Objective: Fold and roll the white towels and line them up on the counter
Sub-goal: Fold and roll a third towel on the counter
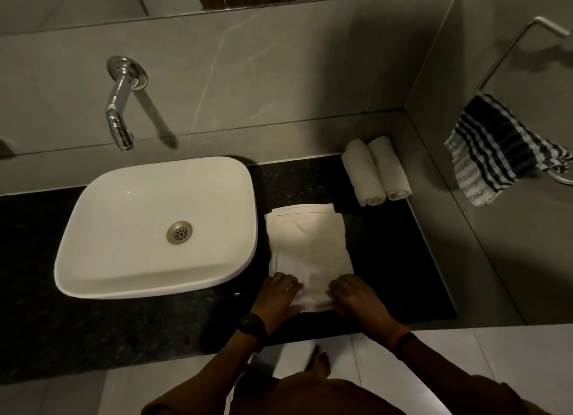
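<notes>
A folded white towel (310, 244) lies flat on the black counter (403, 259), just right of the basin. My left hand (279, 293) and my right hand (353, 296) both grip its near edge, which is curled up into the start of a roll. Two rolled white towels (376, 171) lie side by side, touching, at the back right corner of the counter against the wall.
A white basin (155, 228) sits on the counter to the left, under a chrome wall tap (119, 110). A striped cloth (496, 154) hangs from a metal rail (508, 48) on the right wall. Pale floor tiles and a bare foot (319, 360) show below the counter edge.
</notes>
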